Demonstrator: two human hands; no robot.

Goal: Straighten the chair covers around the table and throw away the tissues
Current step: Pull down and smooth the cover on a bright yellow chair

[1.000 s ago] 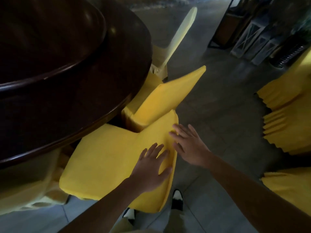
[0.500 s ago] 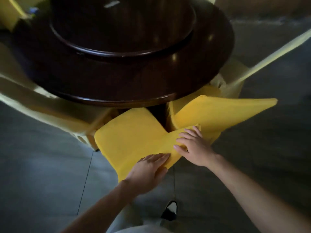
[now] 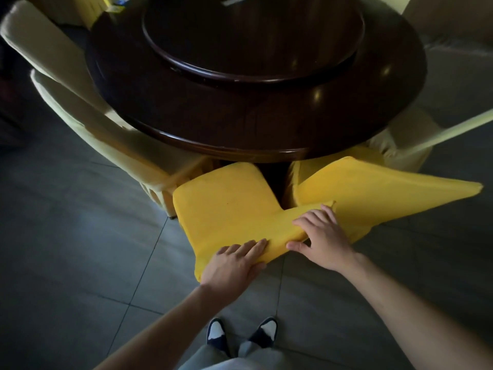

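Note:
A bright yellow chair cover (image 3: 226, 206) wraps the chair in front of me, its seat tucked under the round dark wooden table (image 3: 266, 121). My left hand (image 3: 234, 263) grips the top edge of the chair back at its left end, fingers over the fabric. My right hand (image 3: 320, 236) holds the same edge further right, thumb underneath. A second yellow-covered chair (image 3: 386, 193) stands just to the right, touching the first. A small white thing (image 3: 234, 1), perhaps a tissue, lies on the turntable's far side.
A raised dark turntable (image 3: 253, 41) sits on the table. Pale cream-covered chairs stand at the left (image 3: 88, 121) and right (image 3: 410, 137). Grey tiled floor (image 3: 80, 263) lies around me, my shoes (image 3: 240, 335) below.
My view has swung left and up so the whole table shows. Both hands went from lying flat on the chair back to gripping its top edge.

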